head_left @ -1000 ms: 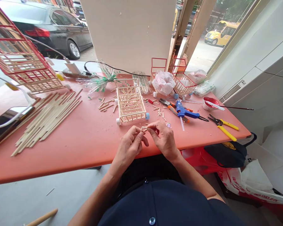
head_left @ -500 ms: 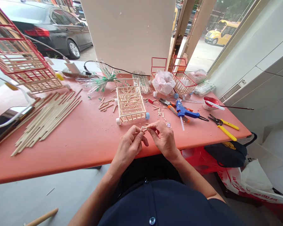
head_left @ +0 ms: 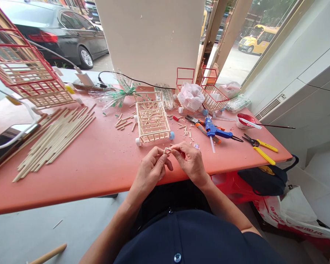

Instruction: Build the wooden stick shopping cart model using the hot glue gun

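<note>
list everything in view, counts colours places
held stick pieces: a few, pale, front centre
unpainted cart: one, pale, table centre
trimmed carts: three, red and pale, one left, two back right
long sticks: many, pale, table left
short sticks: many, pale, table centre
glue gun: one, blue, table right
pliers: at least one, orange handles, right
cutters: one, yellow handles, table right
cup: one, white and red, table right
clear wrapping: several, green print, table back
crumpled bag: one, white, back right
table: one, salmon pink, middle
nearest car: one, dark, outside left
bus: at least one, yellow, outside right
shirt: one, navy, bottom
left grip: one, bare, front centre
right grip: one, bare, front centre
</note>
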Motion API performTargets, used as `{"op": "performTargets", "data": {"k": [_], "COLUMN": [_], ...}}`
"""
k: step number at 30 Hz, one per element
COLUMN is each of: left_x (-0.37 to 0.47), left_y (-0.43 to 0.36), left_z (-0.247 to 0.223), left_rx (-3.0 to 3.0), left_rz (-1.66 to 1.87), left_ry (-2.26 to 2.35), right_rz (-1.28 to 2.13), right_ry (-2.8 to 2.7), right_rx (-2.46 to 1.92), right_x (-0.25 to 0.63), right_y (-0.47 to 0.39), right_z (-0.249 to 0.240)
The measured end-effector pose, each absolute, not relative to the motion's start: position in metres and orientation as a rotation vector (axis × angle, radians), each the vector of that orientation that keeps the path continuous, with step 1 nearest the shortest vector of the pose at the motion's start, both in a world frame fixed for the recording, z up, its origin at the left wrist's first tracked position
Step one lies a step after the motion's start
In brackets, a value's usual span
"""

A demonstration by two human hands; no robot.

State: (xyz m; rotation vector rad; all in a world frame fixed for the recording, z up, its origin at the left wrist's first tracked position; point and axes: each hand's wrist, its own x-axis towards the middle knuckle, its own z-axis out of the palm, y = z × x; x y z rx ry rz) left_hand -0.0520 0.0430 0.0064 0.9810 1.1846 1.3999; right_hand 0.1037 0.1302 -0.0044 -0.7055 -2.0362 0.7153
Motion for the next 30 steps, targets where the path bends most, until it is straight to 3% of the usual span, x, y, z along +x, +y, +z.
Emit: {"op": "performTargets", "data": {"k": [30], "left_x": [-0.0556], "left_y": [0.0431], "left_z": [0.005], "left_rx": [1.081], "left_rz": [1.337], "left_ry": [1.236], "right_rz": [0.606], "right_ry": [-2.01], "right_rx": [-0.602], "right_x": [0.1014], "right_y": [0.1298], "right_z": [-0.0046]}}
